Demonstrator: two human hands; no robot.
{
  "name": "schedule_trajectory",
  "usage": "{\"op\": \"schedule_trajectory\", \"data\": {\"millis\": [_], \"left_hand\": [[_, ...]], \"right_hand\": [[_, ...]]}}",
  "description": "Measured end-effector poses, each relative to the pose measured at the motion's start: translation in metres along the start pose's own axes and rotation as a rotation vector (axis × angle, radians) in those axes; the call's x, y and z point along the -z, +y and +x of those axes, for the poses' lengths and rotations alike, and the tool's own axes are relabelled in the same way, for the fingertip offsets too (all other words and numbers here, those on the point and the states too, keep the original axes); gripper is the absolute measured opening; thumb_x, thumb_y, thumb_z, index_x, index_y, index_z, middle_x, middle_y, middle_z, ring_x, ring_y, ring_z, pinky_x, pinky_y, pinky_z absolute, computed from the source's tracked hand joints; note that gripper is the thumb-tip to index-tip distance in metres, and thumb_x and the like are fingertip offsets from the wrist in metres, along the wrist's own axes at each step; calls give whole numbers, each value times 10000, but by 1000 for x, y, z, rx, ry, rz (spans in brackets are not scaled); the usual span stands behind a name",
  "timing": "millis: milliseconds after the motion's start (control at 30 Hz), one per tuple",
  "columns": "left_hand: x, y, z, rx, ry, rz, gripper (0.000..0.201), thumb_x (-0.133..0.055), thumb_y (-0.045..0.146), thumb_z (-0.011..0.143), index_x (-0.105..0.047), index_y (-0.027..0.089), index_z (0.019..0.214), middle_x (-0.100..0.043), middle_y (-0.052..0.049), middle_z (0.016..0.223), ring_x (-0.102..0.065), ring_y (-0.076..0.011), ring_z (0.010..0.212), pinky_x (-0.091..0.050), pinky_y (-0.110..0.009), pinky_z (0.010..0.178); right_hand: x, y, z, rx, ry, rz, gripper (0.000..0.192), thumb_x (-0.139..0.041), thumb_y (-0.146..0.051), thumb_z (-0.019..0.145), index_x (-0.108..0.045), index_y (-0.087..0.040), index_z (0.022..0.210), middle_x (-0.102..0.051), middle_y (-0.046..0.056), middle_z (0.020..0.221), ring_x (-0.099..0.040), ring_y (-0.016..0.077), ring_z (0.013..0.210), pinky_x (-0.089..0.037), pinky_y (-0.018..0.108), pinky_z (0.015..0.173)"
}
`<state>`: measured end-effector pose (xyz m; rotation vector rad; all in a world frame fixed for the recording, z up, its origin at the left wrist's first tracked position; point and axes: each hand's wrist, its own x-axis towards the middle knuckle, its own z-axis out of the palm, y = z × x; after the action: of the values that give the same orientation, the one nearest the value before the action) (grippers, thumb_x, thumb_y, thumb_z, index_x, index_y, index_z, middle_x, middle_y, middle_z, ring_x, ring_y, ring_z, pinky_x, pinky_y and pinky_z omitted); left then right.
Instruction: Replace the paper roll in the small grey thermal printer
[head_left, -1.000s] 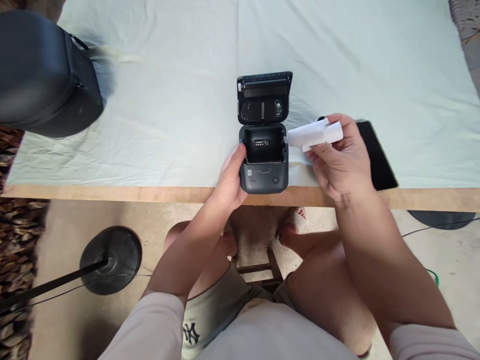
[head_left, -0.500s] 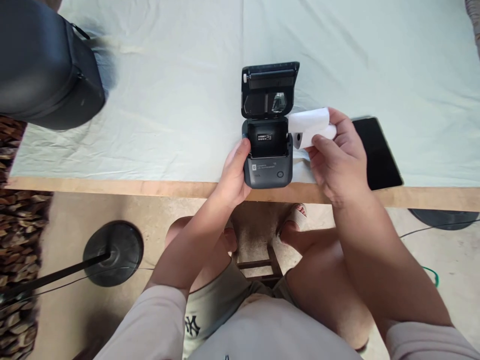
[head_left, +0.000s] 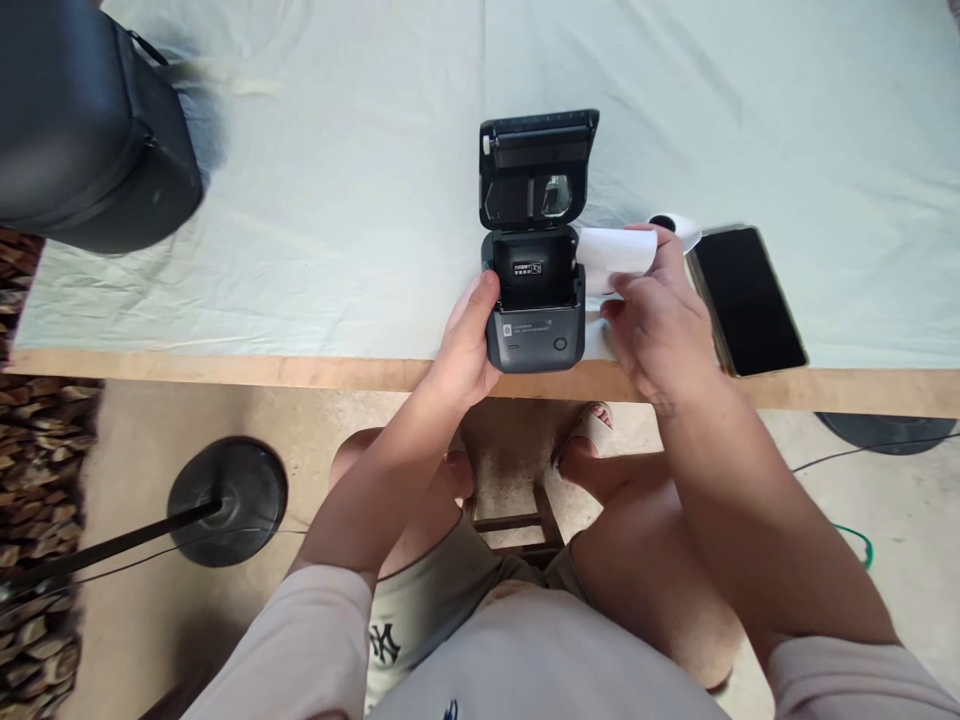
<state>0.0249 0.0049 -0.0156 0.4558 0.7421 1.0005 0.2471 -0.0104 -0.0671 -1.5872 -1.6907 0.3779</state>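
The small dark printer (head_left: 535, 320) sits at the table's near edge (head_left: 300, 372), lid up, its paper bay bare. The left hand (head_left: 465, 345) clasps the printer's left side. The right hand (head_left: 660, 325), fingers curled, holds a white paper roll (head_left: 615, 255) against the printer's right rim. A phone (head_left: 746, 298) lies right of it; open cloth stretches left.

Perhaps a home workspace: cloth-covered table (head_left: 300, 200), bare floor (head_left: 135, 420)

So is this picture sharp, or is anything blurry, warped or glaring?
Head view: even daylight, mostly sharp; table edge bows from lens distortion, the phone screen shows little glare, and the paper roll in the right hand looks washed out beside the printer.
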Motion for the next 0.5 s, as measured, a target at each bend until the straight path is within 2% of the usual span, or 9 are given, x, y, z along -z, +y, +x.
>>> {"op": "schedule_trajectory", "data": {"millis": [100, 200, 300, 367, 433, 500], "left_hand": [[-3, 0, -2, -31, -16, 1, 326, -787, 549, 1135, -850, 243, 1228, -931, -41, 1338, -793, -339, 1556, -712, -452, 1264], [-6, -1, -4, -48, -25, -20, 287, -901, 489, 1060, -842, 239, 1187, -917, -31, 1375, -753, -347, 1609, -686, -462, 1314], [-8, -2, -6, -59, -48, -3, 277, -932, 468, 1029, -827, 229, 1122, -904, -46, 1395, -740, -355, 1622, -664, -451, 1335], [-8, -3, -6, -66, -66, 14, 261, -916, 463, 1041, -822, 231, 1116, -903, -54, 1391, -743, -356, 1617, -658, -446, 1334], [-8, -3, -6, -65, -74, 20, 247, -914, 454, 1042, -820, 240, 1120, -906, -46, 1369, -746, -354, 1612, -660, -452, 1330], [-8, -4, -7, -73, -76, 29, 230, -904, 446, 1050, -819, 247, 1127, -910, -33, 1348, -745, -348, 1612, -663, -455, 1324]], "right_hand": [[2, 2, 6, -201, 102, 360, 360, -465, -337, 1061, -425, -370, 1418, -721, 95, 1316, -779, 245, 974, -666, 401, 744], [12, -10, 11, -196, 255, 492, 399, -566, -444, 1037, -388, -389, 1390, -665, 97, 1439, -789, 267, 1102, -713, 513, 959], [22, -35, 12, -105, 335, 382, 476, -595, -471, 1007, -380, -414, 1428, -634, 105, 1508, -781, 316, 1243, -702, 581, 1046], [26, -54, 11, -12, 339, 262, 445, -624, -473, 965, -433, -376, 1355, -668, 117, 1392, -771, 353, 1245, -697, 595, 1026], [28, -68, 10, 84, 308, 165, 393, -654, -472, 932, -472, -345, 1257, -695, 118, 1263, -772, 377, 1223, -689, 605, 1021], [29, -77, 10, 122, 221, 109, 331, -655, -426, 938, -501, -336, 1218, -736, 116, 1241, -791, 381, 1259, -680, 618, 1074]]}}
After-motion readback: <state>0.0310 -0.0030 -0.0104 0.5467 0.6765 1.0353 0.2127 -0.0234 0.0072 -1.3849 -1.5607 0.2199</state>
